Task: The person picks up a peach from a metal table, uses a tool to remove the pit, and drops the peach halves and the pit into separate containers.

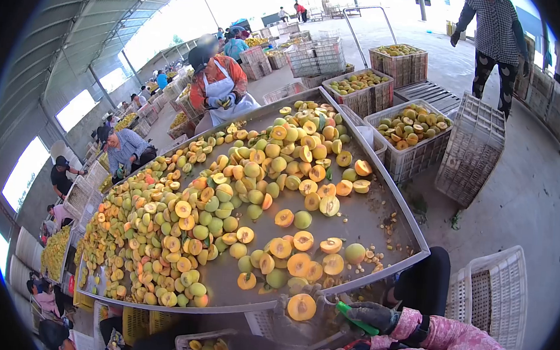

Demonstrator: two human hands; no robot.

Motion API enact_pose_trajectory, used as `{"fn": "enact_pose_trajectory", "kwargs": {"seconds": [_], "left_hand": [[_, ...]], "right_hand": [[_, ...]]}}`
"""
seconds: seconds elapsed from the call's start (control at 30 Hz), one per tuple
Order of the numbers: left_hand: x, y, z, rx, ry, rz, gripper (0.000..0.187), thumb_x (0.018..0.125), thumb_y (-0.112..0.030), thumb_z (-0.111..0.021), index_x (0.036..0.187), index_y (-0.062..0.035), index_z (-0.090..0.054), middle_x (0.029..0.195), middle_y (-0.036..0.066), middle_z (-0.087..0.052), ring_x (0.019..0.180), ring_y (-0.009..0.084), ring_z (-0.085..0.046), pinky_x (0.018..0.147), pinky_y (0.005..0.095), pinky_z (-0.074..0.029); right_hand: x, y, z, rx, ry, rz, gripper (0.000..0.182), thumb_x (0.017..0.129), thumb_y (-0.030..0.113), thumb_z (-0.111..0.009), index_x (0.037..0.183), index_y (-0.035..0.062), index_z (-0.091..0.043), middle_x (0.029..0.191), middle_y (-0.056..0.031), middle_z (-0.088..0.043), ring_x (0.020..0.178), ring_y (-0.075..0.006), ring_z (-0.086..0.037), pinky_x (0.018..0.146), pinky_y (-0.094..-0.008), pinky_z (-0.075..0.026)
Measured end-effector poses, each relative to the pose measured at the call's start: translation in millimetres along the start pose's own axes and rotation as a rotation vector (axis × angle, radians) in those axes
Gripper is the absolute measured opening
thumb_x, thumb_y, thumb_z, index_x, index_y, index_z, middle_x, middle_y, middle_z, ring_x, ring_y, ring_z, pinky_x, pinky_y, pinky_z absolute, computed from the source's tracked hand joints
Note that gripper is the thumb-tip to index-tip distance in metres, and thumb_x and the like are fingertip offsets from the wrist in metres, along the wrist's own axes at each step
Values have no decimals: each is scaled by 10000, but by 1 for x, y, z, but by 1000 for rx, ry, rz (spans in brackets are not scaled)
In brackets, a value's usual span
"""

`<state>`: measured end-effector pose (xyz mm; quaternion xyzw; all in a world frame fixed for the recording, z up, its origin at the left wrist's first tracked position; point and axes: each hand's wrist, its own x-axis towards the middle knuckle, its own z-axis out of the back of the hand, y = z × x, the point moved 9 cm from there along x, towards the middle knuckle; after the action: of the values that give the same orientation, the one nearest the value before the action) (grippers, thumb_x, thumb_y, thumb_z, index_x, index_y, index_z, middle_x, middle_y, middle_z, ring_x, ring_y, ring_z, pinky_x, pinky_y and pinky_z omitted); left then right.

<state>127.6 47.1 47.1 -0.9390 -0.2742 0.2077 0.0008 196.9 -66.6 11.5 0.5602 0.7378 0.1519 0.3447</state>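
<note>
My left hand (291, 328), in a dark glove and partly blurred, is at the near edge of the metal sorting table. It holds an apricot half (302, 306) with its orange cut face up. My right hand (380, 316), also dark-gloved, is wrapped round a green-handled knife (356, 317) just right of the fruit; its blade is hard to make out. Beyond my hands, whole apricots (355, 253) and cut halves (333, 264) lie loose on the table (370, 225), heaped thickly to the left. Small stones (389, 226) are scattered on the right side.
A crate of cut fruit (215, 349) stands below the table edge by my left arm. White crates (494, 294) are on the floor to my right. Fruit-filled crates (410, 135) line the far right side. A co-worker in an apron (224, 88) stands across the table.
</note>
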Motion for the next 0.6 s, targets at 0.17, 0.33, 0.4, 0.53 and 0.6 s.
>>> {"fn": "enact_pose_trajectory", "kwargs": {"seconds": [0.17, 0.33, 0.4, 0.53, 0.6], "left_hand": [[-1, -27, 21, 765, -84, -402, 618, 830, -402, -537, 1237, 46, -413, 1244, 248, -451, 1123, 354, -469, 947, 487, -417], [-4, -21, 12, 922, -2, -438, 583, 829, -394, -539, 1210, 35, -438, 1203, 226, -482, 1083, 350, -491, 926, 469, -438], [-8, -20, -1, 1052, 14, -453, 577, 827, -395, -542, 1203, 32, -445, 1188, 221, -492, 1071, 347, -499, 920, 461, -445], [-6, -21, 11, 699, -14, -351, 533, 857, -381, -505, 1178, 40, -447, 1147, 227, -512, 1033, 354, -517, 918, 458, -441], [-8, -26, 9, 907, -9, -454, 514, 870, -372, -487, 1168, 45, -448, 1135, 229, -518, 1025, 353, -521, 921, 460, -437]], "right_hand": [[5, 18, -19, -120, 71, 58, 406, 900, 139, -563, 1271, 58, -418, 1105, -46, -528, 940, -113, -549, 812, -263, -473], [6, 54, -44, -859, -58, 356, 335, 882, 218, -573, 1160, 64, -465, 998, -60, -566, 851, -211, -584, 737, -360, -482], [12, 54, -42, -1495, -182, 214, 325, 851, 284, -573, 1089, 80, -486, 952, -124, -580, 835, -324, -597, 704, -431, -478], [8, 72, -61, -1553, -255, 316, 401, 802, 244, -580, 1163, 99, -483, 971, -148, -579, 843, -355, -591, 704, -447, -483], [15, 66, -59, -1571, -254, 457, 462, 795, 216, -575, 1227, 107, -453, 979, -147, -581, 842, -353, -593, 703, -445, -486]]}}
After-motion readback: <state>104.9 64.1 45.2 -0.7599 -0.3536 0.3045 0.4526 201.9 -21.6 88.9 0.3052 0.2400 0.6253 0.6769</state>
